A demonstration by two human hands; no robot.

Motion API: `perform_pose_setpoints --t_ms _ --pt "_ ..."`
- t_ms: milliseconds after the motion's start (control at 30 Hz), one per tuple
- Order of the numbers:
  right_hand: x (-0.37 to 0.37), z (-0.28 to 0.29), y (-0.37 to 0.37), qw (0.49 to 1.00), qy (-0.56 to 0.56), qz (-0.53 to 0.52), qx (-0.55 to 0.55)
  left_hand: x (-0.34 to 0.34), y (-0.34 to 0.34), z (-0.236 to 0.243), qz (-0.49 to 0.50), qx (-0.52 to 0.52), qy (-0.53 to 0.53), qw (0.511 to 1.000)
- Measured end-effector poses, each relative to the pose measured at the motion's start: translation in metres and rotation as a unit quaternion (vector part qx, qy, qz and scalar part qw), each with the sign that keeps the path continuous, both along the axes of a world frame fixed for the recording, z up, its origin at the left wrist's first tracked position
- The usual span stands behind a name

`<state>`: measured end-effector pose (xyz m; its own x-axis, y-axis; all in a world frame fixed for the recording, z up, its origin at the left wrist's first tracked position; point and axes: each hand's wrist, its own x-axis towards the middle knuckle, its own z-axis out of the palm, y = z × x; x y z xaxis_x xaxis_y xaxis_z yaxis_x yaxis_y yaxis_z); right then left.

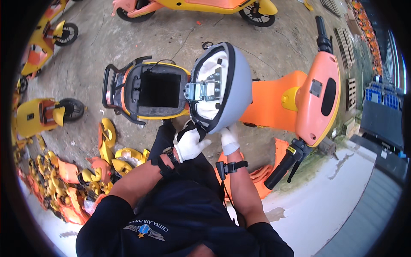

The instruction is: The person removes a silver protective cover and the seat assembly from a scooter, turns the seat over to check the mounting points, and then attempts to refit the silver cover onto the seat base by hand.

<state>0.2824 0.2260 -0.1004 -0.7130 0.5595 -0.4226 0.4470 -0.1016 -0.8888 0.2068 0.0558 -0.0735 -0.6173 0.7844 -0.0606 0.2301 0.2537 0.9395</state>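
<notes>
An orange and yellow scooter (pixel 274 100) stands across in front of me. Its grey seat (pixel 242 88) is tipped up on a metal hinge (pixel 197 91), with the white underside facing left. Beside the hinge the storage box (pixel 132 109) lies uncovered, its inside dark. At the seat's near edge is my left hand (pixel 190 145), in a white glove. Its fingers curl against something black that I cannot make out, and the thumb points right. My gloved right hand (pixel 229 136) reaches up against the seat's outer side, which hides its fingertips.
Yellow and orange body panels (pixel 68 184) lie heaped at lower left. More panels (pixel 257 175) lie under the handlebar (pixel 289 165). Another scooter (pixel 192 6) stands at the back, with several at far left. Wooden pallets (pixel 343 47) lie at right near a white surface (pixel 317 192).
</notes>
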Motion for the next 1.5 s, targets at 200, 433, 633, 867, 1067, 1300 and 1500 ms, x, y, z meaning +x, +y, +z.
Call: perform_pose_setpoints --t_ms 200,433,633,867,1067,1300,1500 --pt "-0.010 0.020 -0.001 0.923 0.133 -0.179 -0.312 -0.018 0.018 0.027 -0.065 -0.129 -0.354 0.924" --pt "-0.017 0.034 0.010 0.977 0.125 -0.028 -0.171 -0.021 0.014 0.054 0.005 -0.119 -0.386 0.915" --pt "-0.027 0.022 0.006 0.961 0.252 -0.054 -0.099 -0.021 0.037 0.098 0.045 -0.107 -0.370 0.922" --pt "-0.028 0.030 -0.002 0.954 0.296 -0.054 0.010 -0.025 0.033 0.110 0.048 -0.154 -0.413 0.896" --pt "-0.062 0.000 0.005 0.964 0.258 -0.057 -0.013 -0.038 0.034 0.114 0.049 -0.179 -0.327 0.926" --pt "-0.112 0.012 -0.004 0.970 0.201 0.062 0.123 -0.065 -0.016 0.109 0.141 -0.278 -0.155 0.937" --pt "-0.104 0.003 -0.015 0.976 0.202 0.022 0.084 -0.082 -0.002 0.125 0.016 -0.304 0.065 0.950"
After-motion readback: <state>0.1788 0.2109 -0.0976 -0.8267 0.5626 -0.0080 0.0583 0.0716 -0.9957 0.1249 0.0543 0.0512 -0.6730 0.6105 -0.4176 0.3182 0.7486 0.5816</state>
